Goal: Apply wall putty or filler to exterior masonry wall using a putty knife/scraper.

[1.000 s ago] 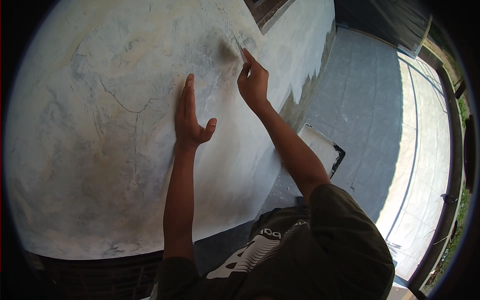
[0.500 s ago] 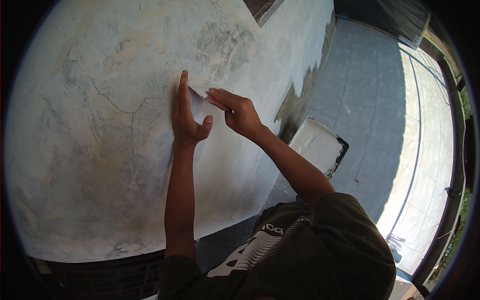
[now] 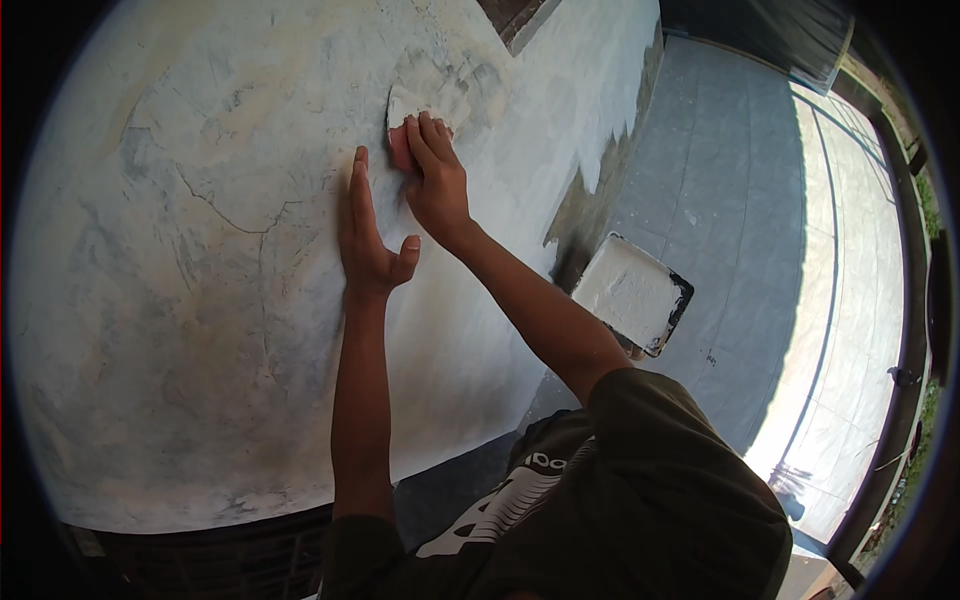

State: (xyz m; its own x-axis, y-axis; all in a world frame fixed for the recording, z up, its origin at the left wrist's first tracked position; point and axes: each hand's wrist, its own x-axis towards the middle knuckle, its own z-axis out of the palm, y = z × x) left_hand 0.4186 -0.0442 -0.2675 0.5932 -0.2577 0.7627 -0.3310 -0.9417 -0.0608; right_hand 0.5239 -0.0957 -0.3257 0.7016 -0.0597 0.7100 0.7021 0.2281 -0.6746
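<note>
My right hand [image 3: 438,190] is closed round a flat putty scraper [image 3: 399,150]; its reddish lower part shows beside the fingers. The scraper lies against the pale, patchy wall [image 3: 230,320], its far edge in whitish putty over a grey rough patch. Lower and to the left, my left hand [image 3: 370,250] rests edge-on at the wall with fingers stretched upward and the thumb apart. It holds nothing. A thin crack runs along the wall left of this hand. My right fingers hide part of the scraper.
A black-rimmed tray [image 3: 628,292] smeared with white putty stands at the right, beside the wall's foot. Grey floor [image 3: 715,220] stretches past it to a sunlit strip [image 3: 835,320]. A dark opening [image 3: 512,18] cuts into the wall at the top. Dark slats [image 3: 210,570] lie below.
My right hand has moved up and left with the scraper, from near my left fingertips to the grey patch, and now presses it flatter to the wall. My left hand has barely moved.
</note>
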